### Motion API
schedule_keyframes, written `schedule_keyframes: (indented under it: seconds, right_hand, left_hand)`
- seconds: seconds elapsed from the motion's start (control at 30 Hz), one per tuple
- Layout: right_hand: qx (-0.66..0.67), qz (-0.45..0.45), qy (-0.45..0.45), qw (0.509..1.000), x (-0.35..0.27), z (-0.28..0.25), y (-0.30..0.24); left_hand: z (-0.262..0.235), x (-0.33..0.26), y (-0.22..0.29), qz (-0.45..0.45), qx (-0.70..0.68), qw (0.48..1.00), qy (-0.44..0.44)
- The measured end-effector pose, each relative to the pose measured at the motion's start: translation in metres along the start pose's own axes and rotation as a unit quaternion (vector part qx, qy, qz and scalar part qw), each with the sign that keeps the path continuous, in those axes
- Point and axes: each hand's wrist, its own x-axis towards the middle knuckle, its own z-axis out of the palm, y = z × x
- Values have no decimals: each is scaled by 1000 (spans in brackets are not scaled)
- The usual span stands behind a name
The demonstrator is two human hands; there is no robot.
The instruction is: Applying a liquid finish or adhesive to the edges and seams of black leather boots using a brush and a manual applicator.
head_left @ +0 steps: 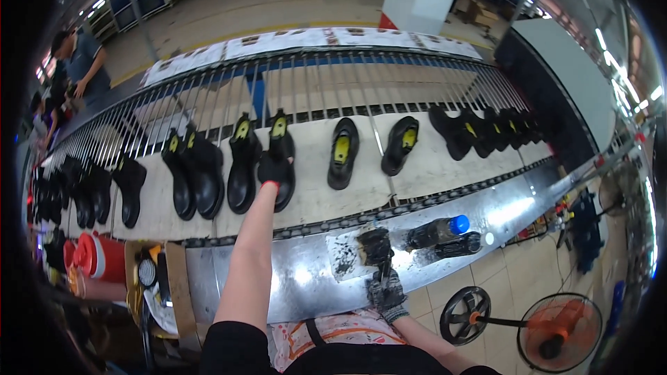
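My left hand, in a dark glove with a red cuff, reaches forward onto a black boot on the pale conveyor belt. It spans the boot's ankle, with a bare fingertip at the right edge; the other fingers blend into the black. Close to my body, my right hand, in a grey knit glove, is closed around the dark handle of what looks like a brush. The brush's far end meets a black-smeared block on a stained white sheet. Another black boot stands just left of the held one.
Two low black shoes and more boots line the belt. On the metal ledge lies a dark bottle with a blue cap. A cardboard box and red jug stand left; a fan stands lower right.
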Motion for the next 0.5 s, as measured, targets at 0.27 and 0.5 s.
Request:
schedule_keyframes:
  seconds: [0.27,0.5]
  right_hand:
    - [-24,19,-51,998,-7,-1,9]
    - [379,216,-87,896,2,-5,-5]
  left_hand:
    - [-22,-61,-28,59,-127,990,21]
    - [-94,-237,-39,21,-150,986,66]
